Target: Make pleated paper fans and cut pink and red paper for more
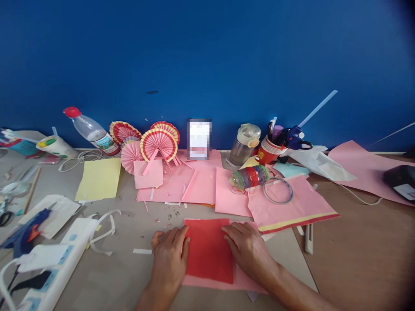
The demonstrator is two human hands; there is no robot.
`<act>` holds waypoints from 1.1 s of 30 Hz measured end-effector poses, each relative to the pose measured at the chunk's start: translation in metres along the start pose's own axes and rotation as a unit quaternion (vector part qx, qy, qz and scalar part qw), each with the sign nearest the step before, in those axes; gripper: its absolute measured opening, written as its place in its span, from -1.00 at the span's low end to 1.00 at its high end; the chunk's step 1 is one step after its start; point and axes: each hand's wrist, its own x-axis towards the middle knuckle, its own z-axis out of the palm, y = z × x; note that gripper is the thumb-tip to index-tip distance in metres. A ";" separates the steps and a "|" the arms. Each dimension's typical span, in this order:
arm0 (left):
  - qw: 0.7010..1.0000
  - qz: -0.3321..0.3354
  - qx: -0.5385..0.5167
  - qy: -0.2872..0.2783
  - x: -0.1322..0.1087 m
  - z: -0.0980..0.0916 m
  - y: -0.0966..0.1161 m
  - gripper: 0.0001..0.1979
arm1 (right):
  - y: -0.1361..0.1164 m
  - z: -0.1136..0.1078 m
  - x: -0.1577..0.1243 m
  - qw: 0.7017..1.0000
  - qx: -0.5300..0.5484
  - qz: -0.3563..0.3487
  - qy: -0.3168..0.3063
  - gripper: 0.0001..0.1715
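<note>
A red sheet of paper (210, 250) lies on top of a larger pink sheet (241, 280) at the front of the desk. At its left edge, my left hand (170, 255) is closed on the red paper, with bent fingers and the thumb against the side. My right hand (248, 248) holds the red sheet's upper right edge with its fingertips, and its palm rests over the pink sheet. Pink shows along the bottom of the red paper. Part of the pink sheet is covered by my right hand and forearm.
Pleated paper fans (158, 144) stand behind, beside a tilted bottle (94, 134). A power strip (69, 255) and a blue glue gun (27, 231) lie at left. Toward the back right are a glass jar (243, 147), a red cup (269, 149) and a thread-wrapped roll (249, 177).
</note>
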 end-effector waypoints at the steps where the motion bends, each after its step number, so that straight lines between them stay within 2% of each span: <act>1: 1.000 -0.001 -0.001 -0.001 0.000 0.000 0.000 -0.75 | 0.000 0.000 0.000 1.000 0.002 0.000 0.000 -0.72; 19: 0.999 0.011 0.046 0.025 0.002 -0.005 0.004 -0.75 | 0.001 0.003 0.002 0.999 -0.007 -0.035 0.028 -0.71; 25: 0.997 0.040 0.063 0.037 0.000 -0.005 0.001 -0.77 | 0.002 0.004 0.004 0.998 -0.009 -0.051 0.031 -0.70; 33: 0.998 0.010 0.063 0.024 0.000 -0.007 0.006 -0.75 | 0.003 0.005 0.005 0.998 -0.006 -0.049 0.032 -0.70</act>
